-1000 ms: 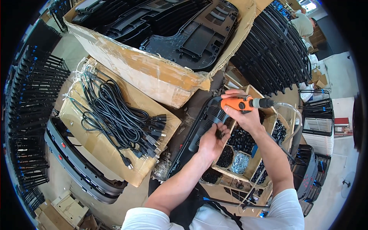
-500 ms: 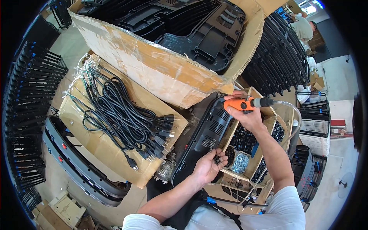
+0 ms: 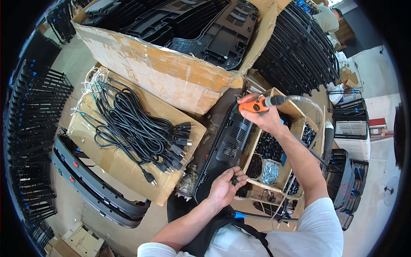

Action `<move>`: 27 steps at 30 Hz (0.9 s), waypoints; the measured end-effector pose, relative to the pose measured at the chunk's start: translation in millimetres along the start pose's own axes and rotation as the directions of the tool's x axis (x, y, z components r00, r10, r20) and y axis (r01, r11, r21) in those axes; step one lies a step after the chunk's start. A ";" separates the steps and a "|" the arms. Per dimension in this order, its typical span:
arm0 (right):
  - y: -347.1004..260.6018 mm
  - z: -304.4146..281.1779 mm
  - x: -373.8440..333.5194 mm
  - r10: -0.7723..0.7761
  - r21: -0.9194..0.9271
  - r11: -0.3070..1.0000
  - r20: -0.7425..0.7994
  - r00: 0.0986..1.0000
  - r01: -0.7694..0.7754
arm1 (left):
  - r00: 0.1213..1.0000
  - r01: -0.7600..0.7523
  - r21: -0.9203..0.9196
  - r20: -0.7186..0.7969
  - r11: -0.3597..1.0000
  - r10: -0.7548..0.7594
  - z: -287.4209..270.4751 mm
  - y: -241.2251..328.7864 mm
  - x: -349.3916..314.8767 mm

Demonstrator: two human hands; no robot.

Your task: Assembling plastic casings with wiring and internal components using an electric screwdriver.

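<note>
My right hand [image 3: 269,119] is closed round an orange air screwdriver [image 3: 254,105], with a clear hose running from its end. The tool sits over the far end of a long black vented plastic housing [image 3: 227,147]; its tip is hidden. My left hand [image 3: 223,185] is half curled, palm up, with several small dark screws [image 3: 234,180] in its fingers. It hovers beside the near part of the housing, next to a wooden parts box [image 3: 274,187]. In the box lie silver screws [image 3: 269,172], dark screws [image 3: 255,166] and black plastic parts [image 3: 269,147].
Black power cords [image 3: 132,124] lie on a cardboard sheet [image 3: 87,141] at left. Behind stands a large carton [image 3: 150,64] of black plastic shells [image 3: 214,38]. Curved grey covers [image 3: 98,188] are at lower left, and black frames [image 3: 295,47] stack at far right. Another person [image 3: 327,19] stands beyond.
The whole view has shifted slightly. My left hand has drawn a little toward me along the housing, its fingers more curled over the screws. The screwdriver stays near the housing's far end.
</note>
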State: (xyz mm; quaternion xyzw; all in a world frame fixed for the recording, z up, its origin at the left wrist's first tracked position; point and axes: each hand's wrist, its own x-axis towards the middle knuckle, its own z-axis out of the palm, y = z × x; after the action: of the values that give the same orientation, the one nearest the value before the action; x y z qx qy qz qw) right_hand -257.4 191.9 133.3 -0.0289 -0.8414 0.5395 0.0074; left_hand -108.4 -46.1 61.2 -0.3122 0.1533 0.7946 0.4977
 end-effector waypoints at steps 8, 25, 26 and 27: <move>14.0 3.6 -4.4 -0.058 0.011 0.998 -0.029 0.998 0.059 | 0.996 -0.056 0.148 -0.065 0.987 0.066 -23.1 -9.3 -27.9; -135.4 -18.1 -363.0 0.132 0.187 0.982 -0.715 0.686 0.006 | 0.983 0.182 0.700 -0.102 0.690 -0.155 -45.7 -78.5 62.7; -147.0 -13.0 -403.6 0.216 0.259 0.966 -0.755 0.619 -0.020 | 0.976 0.218 0.784 -0.177 0.581 -0.127 -50.6 -86.2 75.3; -146.9 -6.5 -450.9 0.216 0.248 0.969 -0.816 0.536 -0.013 | 0.963 0.268 0.849 -0.249 0.455 -0.102 -52.3 -98.0 80.6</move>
State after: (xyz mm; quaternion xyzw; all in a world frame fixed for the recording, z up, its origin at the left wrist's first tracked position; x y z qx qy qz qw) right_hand 187.0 111.1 277.9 -0.3374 -0.6690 0.5454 0.3756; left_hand -28.6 25.8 -24.1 -0.0922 0.5421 0.5170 0.6560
